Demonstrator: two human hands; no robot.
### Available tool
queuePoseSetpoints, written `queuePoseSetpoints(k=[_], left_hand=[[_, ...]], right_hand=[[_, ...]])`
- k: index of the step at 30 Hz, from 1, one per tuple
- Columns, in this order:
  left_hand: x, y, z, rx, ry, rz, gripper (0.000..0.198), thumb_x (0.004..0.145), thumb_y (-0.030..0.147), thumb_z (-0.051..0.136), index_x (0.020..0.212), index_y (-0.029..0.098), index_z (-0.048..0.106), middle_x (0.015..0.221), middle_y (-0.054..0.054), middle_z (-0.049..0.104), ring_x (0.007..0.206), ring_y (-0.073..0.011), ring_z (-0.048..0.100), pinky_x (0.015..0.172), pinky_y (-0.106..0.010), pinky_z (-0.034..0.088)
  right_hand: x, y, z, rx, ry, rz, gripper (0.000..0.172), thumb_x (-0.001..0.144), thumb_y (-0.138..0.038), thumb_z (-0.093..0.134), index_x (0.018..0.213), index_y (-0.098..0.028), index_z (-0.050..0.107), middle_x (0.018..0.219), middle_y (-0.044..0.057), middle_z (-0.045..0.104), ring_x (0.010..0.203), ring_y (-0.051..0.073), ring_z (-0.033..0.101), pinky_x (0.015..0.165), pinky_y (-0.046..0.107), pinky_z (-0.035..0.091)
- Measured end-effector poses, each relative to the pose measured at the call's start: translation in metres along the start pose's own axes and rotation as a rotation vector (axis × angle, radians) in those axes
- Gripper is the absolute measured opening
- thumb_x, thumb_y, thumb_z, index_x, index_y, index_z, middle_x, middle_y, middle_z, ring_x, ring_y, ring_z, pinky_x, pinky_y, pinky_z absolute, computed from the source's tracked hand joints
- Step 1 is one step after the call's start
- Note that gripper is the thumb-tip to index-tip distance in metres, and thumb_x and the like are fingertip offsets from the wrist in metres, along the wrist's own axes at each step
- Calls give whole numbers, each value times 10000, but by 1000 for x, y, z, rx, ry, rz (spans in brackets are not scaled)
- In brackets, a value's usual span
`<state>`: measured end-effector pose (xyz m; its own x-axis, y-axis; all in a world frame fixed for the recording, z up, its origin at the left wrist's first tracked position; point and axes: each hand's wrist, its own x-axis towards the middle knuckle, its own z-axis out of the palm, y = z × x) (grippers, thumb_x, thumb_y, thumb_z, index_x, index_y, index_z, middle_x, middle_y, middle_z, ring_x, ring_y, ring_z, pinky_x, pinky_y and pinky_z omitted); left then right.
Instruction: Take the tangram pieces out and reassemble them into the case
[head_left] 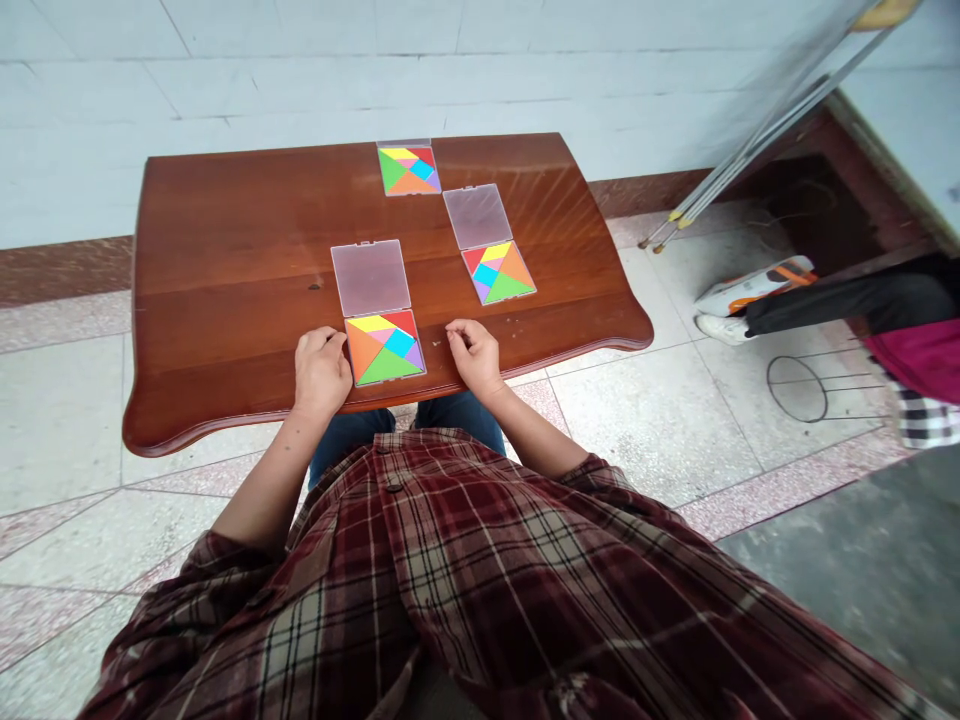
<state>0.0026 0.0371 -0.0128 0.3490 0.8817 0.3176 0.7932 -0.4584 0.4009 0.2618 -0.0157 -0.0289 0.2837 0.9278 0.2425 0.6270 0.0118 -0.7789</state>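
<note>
Two hands at the table edge: left hand [322, 372] curled against the nearest open tangram case [385, 350], grip unclear; right hand [475, 358] curled, holding nothing visible, just beside it on the wooden table [225, 250]. Risk: a knock from either hand could shift the case and spill its tiles [382, 362]. Two more open cases [490, 270] [409, 168] lie beyond, within reach of a careless sweep.

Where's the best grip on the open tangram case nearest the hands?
Probably pinch the tangram case by the side edges of its filled base, coming from the near side: the left hand sits at one edge, and the hinged lid might swing if held.
</note>
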Motion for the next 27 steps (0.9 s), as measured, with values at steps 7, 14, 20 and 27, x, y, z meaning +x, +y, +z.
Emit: queuePoseSetpoints(k=[7, 14, 20, 27], left_hand=[[0, -1, 1, 25, -5, 10, 331, 832, 161, 402, 1046, 176, 653, 1088, -130, 624, 1022, -280, 549, 962, -450, 447], [2, 1, -2, -5, -39, 11, 312, 838, 208, 423, 1031, 159, 664, 1078, -154, 631, 1027, -315, 538, 967, -496, 427], [1, 0, -1, -1, -24, 12, 296, 829, 204, 435, 1015, 172, 663, 1068, -143, 632, 1023, -306, 540, 960, -482, 429], [3, 2, -2, 25, -18, 4, 294, 817, 190, 435, 1001, 183, 665, 1035, -129, 628, 991, -299, 551, 943, -474, 439]], right_hand=[[0, -2, 2, -7, -22, -21, 223, 897, -281, 449, 947, -188, 645, 935, 76, 675, 835, 174, 606, 839, 303, 494], [1, -4, 2, -14, -36, -26, 199, 880, -251, 452, 922, -196, 639, 925, 68, 674, 808, 170, 595, 839, 300, 487], [1, -8, 0, -3, -34, -36, 193, 872, -249, 446, 895, -193, 629, 896, 66, 668, 797, 168, 594, 826, 292, 483], [0, -12, -2, 2, -67, -20, 175, 864, -238, 456, 880, -202, 626, 883, 55, 666, 799, 168, 584, 833, 302, 479]])
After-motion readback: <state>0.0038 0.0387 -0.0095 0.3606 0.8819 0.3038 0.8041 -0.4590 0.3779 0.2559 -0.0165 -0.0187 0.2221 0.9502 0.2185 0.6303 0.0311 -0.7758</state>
